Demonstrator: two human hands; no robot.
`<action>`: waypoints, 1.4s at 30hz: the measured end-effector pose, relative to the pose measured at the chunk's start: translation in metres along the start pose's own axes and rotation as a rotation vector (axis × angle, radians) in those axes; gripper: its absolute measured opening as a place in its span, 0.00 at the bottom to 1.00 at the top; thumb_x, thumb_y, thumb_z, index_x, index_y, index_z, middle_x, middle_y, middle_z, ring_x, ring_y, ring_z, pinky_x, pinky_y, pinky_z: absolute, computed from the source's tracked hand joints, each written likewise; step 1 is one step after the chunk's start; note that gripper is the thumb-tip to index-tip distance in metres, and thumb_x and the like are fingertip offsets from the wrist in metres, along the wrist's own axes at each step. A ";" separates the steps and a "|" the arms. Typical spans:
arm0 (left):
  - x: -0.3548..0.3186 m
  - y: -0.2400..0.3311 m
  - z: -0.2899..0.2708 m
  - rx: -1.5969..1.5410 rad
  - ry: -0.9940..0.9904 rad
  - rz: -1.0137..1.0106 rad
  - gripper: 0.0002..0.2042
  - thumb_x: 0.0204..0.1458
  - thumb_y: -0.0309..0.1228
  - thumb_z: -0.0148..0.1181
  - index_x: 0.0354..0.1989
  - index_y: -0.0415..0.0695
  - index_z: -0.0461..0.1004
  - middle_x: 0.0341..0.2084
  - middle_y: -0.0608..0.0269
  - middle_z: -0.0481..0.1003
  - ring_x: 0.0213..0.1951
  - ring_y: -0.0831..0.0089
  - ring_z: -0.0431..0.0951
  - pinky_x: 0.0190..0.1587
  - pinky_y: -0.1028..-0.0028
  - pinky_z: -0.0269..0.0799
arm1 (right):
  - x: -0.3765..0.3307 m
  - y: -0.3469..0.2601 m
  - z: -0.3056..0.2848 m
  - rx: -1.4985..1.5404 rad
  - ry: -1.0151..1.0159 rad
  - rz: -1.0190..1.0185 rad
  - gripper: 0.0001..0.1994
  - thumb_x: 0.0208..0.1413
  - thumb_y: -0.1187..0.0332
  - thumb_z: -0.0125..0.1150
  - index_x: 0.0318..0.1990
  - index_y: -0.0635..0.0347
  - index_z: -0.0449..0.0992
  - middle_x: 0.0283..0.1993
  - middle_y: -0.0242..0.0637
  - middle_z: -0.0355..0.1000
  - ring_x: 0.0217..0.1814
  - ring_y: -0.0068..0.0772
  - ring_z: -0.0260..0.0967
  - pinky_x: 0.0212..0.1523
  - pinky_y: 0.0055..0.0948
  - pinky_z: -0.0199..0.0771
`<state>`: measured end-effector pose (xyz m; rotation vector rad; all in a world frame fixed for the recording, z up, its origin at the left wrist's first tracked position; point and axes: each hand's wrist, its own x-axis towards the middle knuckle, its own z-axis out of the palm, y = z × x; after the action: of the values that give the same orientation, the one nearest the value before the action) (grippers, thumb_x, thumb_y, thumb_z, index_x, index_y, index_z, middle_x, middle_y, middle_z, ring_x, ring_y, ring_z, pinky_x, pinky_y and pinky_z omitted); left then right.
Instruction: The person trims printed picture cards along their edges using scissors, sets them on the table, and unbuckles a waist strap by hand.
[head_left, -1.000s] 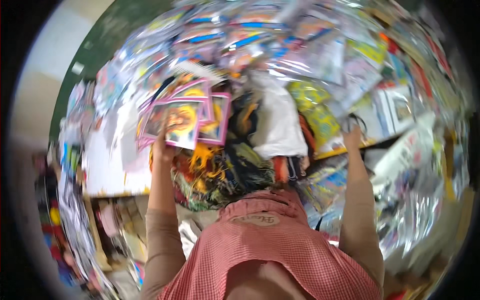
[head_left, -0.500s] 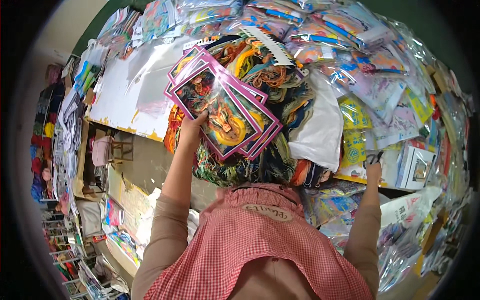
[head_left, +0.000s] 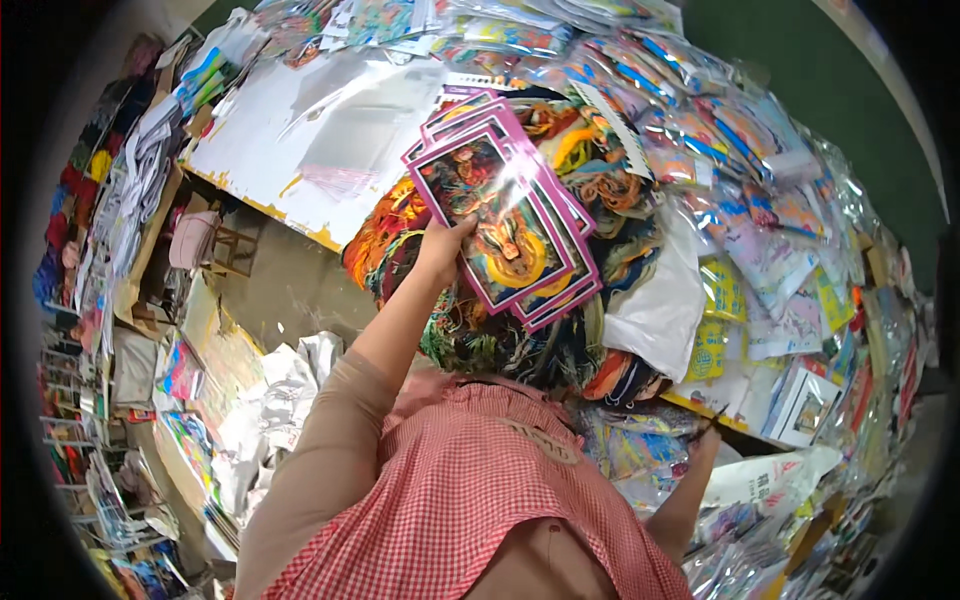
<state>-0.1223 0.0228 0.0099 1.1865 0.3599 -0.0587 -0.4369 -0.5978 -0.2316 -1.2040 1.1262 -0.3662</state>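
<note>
**Left hand fanning pink-bordered packets over a heaped surface**

The surface (head_left: pixel 330 215) is carrying a huge heap of clear plastic packets (head_left: pixel 760 200), w/ white sheets (head_left: pixel 330 110) lying on its left part and a white plastic bag (head_left: pixel 660 300) sagging by the front edge. No boxes or trays are showing as containers; the packets themselves are holding colourful printed kits and skeins. A mound of multicolour thread bundles (head_left: pixel 520 350) is sitting right below the raised packets, partly hiding the surface edge. Floor at left is carrying crumpled white paper (head_left: pixel 280 400) and a small wooden stool (head_left: pixel 225 250).

The left hand (head_left: pixel 440 250) is raised, its grip clamped on the lower-left edge of a fan of pink-bordered picture packets (head_left: pixel 505 225), held tilted above the threads. The right hand (head_left: pixel 705 440) is resting low at the right, near the surface edge, something thin and dark at the fingers; can't tell how its grip is standing.

Vs. half a sec. ago: the fan is sitting further right and higher in view, the stool side opening up more.
</note>
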 end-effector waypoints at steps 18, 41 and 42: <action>-0.082 0.122 -0.291 -0.157 0.034 0.185 0.14 0.52 0.22 0.56 0.48 0.38 0.68 0.39 0.61 0.75 0.38 0.74 0.75 0.41 0.73 0.71 | -0.476 -0.058 0.390 -0.148 -0.561 -0.480 0.17 0.50 0.80 0.57 0.47 0.66 0.62 0.29 0.36 0.67 0.26 0.24 0.68 0.24 0.24 0.69; 0.223 0.156 -0.500 0.136 0.362 -0.034 0.11 0.53 0.29 0.55 0.41 0.35 0.71 0.31 0.62 0.75 0.31 0.73 0.73 0.35 0.71 0.68 | -0.612 0.036 0.736 -0.229 -1.146 -0.182 0.16 0.59 0.62 0.53 0.47 0.64 0.61 0.30 0.36 0.69 0.27 0.22 0.67 0.30 0.21 0.66; 0.240 0.146 -0.508 0.196 0.372 -0.076 0.13 0.54 0.32 0.54 0.40 0.34 0.71 0.29 0.61 0.75 0.30 0.73 0.73 0.34 0.71 0.68 | -0.613 0.032 0.754 -0.226 -1.136 -0.170 0.16 0.59 0.62 0.53 0.47 0.64 0.61 0.30 0.36 0.69 0.27 0.22 0.67 0.30 0.21 0.66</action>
<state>0.0141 0.5770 -0.0976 1.3789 0.7397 0.0629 -0.0937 0.2844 -0.0086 -1.4028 0.0740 0.3286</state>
